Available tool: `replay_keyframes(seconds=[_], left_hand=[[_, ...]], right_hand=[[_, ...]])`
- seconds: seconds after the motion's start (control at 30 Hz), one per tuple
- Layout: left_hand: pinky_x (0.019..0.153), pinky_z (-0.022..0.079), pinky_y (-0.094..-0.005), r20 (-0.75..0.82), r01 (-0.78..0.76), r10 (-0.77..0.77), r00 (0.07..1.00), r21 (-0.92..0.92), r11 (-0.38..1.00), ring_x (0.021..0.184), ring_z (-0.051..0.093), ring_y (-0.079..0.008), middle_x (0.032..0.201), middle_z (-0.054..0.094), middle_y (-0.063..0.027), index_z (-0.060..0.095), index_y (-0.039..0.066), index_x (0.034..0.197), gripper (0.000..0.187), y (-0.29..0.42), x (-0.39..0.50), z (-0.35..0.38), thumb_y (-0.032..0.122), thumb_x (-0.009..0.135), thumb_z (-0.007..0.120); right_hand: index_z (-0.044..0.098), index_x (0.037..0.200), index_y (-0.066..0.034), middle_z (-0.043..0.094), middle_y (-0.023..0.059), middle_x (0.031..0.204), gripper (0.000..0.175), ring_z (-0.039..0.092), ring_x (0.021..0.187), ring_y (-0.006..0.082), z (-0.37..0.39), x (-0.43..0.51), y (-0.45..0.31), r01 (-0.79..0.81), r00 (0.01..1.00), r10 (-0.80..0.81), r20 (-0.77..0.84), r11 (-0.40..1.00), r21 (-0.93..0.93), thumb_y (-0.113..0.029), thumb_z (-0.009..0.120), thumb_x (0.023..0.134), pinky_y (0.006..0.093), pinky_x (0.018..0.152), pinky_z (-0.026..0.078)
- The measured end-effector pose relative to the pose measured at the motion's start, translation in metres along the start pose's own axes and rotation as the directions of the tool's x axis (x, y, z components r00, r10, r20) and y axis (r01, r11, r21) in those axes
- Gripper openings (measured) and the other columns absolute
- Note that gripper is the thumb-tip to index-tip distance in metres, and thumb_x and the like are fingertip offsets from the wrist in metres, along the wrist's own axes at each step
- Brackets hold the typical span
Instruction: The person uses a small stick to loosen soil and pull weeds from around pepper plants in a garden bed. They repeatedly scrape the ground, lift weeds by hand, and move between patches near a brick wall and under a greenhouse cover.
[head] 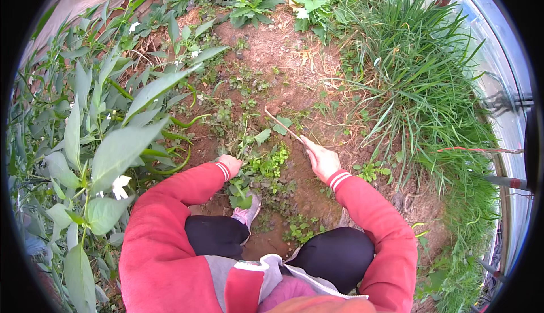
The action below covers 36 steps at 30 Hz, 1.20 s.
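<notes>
My left hand (230, 164) is closed around the stems of some uprooted-looking green weeds (242, 194), whose leaves hang below and rise above the fist. Low leafy plants (270, 162) grow from the soil just right of it. In my right hand (319, 156) is a thin brown stick or rod (282, 124), slanting up and left over the ground, its far tip near a small clod of soil. Whether the tool has a blade cannot be made out. A broad green leaf (282, 125) lies beside the rod.
Pepper plants (106, 156) with long green peppers and white flowers crowd the left. Tall grassy leaves (425, 79) line the right, before clear plastic sheeting (488, 45). My shoe (250, 211) stands on the soil below my left hand.
</notes>
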<state>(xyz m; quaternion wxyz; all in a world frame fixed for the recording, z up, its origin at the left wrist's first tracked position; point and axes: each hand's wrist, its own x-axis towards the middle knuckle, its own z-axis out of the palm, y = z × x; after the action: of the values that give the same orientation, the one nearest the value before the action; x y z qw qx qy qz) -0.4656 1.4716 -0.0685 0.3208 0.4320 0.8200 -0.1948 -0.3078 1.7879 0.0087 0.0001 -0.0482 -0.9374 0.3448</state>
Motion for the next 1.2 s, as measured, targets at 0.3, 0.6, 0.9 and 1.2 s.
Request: replay_keyframes(seconds=[0.3, 0.6, 0.9, 1.2], left_hand=[[0.073, 0.054, -0.0471, 0.433, -0.144, 0.192, 0.88, -0.143, 0.979, 0.083, 0.067, -0.039, 0.084, 0.069, -0.021, 0.069, 0.004, 0.097, 0.028, 0.003, -0.108, 0.063, 0.021, 0.076, 0.061], [0.074, 0.054, -0.0444, 0.61, 0.011, -0.004, 0.793, -0.009, 1.0, 0.086, 0.067, -0.036, 0.088, 0.07, -0.0201, 0.072, 0.001, 0.089, 0.031, -0.079, -0.115, 0.083, 0.028, 0.075, 0.065], [0.076, 0.053, -0.0445, 0.592, -0.069, 0.165, 0.789, -0.18, 0.981, 0.083, 0.067, -0.0382, 0.085, 0.068, -0.0234, 0.071, -0.003, 0.087, 0.036, -0.008, -0.122, 0.075, 0.031, 0.074, 0.066], [0.072, 0.053, -0.0506, -0.088, -0.193, 0.173, 0.981, -0.368, 0.909, 0.081, 0.064, -0.0408, 0.133, 0.041, -0.0277, 0.059, 0.002, 0.098, 0.03, 0.002, -0.125, 0.053, 0.002, 0.068, 0.063]], right_hand=[[0.036, 0.145, -0.0264, 0.064, 0.0195, 0.083, 0.049, 0.063, 0.066, 0.0378, 0.051, -0.028, 0.038, 0.014, 0.976, 0.002, 0.217, 0.997, -0.074, -0.019, 0.045, 0.097, 0.0463, 0.064, 0.055], [0.045, 0.142, -0.0212, 0.066, 0.0145, 0.088, 0.055, 0.064, 0.061, 0.0292, 0.003, -0.152, 0.055, 0.074, 0.996, -0.072, 0.043, 0.996, -0.048, -0.005, 0.054, 0.09, 0.0393, 0.055, 0.054], [0.037, 0.143, -0.0316, 0.064, 0.0165, 0.091, 0.049, 0.065, 0.074, 0.0365, 0.147, 0.078, -0.047, 0.297, 0.89, -0.314, 0.331, 0.949, 0.101, -0.019, 0.043, 0.097, 0.0469, 0.067, 0.052], [0.032, 0.146, -0.0373, 0.059, 0.0165, 0.079, 0.055, 0.064, 0.063, 0.0343, 0.119, -0.028, 0.01, 0.082, 0.886, -0.027, 0.464, 0.992, -0.098, -0.019, 0.047, 0.096, 0.0463, 0.06, 0.053]])
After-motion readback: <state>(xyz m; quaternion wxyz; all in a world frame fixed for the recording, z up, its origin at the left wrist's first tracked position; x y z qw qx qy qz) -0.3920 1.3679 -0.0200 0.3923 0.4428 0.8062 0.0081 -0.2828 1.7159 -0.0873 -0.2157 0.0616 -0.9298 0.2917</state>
